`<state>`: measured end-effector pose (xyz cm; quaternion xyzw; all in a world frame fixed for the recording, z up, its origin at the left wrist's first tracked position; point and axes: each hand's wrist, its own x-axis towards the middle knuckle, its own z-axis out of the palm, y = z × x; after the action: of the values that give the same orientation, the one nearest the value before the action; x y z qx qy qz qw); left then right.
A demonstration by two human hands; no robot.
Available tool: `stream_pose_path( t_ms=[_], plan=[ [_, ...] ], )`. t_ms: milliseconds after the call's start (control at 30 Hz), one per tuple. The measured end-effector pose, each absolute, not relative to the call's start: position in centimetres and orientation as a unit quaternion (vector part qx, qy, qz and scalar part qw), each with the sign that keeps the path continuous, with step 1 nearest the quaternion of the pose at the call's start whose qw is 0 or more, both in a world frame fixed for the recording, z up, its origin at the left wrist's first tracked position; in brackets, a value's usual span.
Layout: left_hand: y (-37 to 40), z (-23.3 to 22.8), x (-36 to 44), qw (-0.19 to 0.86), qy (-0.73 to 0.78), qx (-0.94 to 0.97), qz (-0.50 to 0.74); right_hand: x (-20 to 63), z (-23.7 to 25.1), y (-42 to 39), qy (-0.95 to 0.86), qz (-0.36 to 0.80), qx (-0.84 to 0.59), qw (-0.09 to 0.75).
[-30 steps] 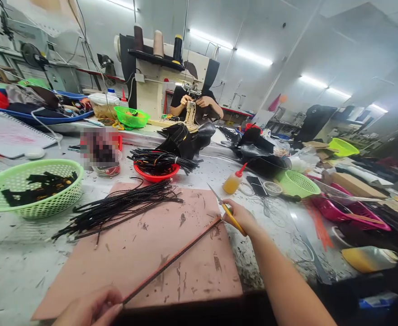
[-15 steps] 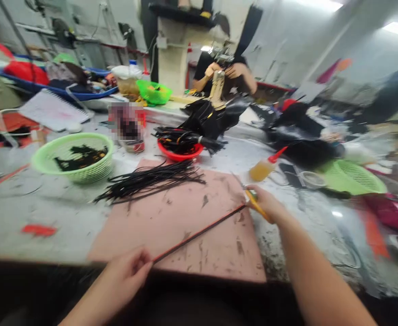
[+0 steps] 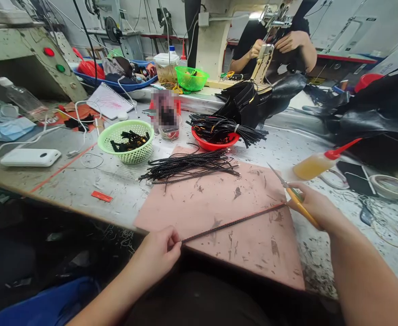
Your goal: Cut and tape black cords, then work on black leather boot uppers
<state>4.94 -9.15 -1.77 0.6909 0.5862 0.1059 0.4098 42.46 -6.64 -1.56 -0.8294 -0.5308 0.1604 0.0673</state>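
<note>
Left hand (image 3: 156, 256) and right hand (image 3: 316, 208), with yellow-handled scissors (image 3: 292, 194), pinch one thin black-red cord (image 3: 233, 222) taut; uncut black cord pile (image 3: 188, 165) waits at eleven o'clock.

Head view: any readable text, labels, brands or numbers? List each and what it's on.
None can be read.
White spiral notebook: faint pink marks, too blurred to read.
Blue-and-white printed packet at the left table edge: print too small.
Jar behind the red bowl: blurred out, unreadable.
White signs on the far wall: dark marks, too small.
White power bank, glue bottle with red nozzle: no label visible.
</note>
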Motion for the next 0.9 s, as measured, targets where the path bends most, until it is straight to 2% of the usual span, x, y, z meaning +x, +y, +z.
stream_pose_path(
  t_ms=[333,533,633,767,900],
  plan=[
    [-9.2,-1.7,5.4,0.409,0.595,0.682,0.118,42.0,-0.9,-6.6,-0.530,0.166,-0.830,0.050],
    [-7.8,-1.9,5.8,0.552,0.618,0.498,0.255,41.8,0.9,-3.3,-0.523,0.143,-0.837,0.068],
    [-7.1,-1.7,6.5,0.592,0.609,0.420,0.318,41.6,0.8,-0.3,-0.502,0.117,-0.855,0.058],
    [-7.1,-1.2,7.9,0.623,0.591,0.391,0.331,42.1,0.0,2.7,-0.483,0.119,-0.866,0.048],
    [-7.4,-1.1,8.6,0.639,0.560,0.414,0.326,44.1,0.1,2.0,-0.496,0.159,-0.851,0.062]
  ],
)
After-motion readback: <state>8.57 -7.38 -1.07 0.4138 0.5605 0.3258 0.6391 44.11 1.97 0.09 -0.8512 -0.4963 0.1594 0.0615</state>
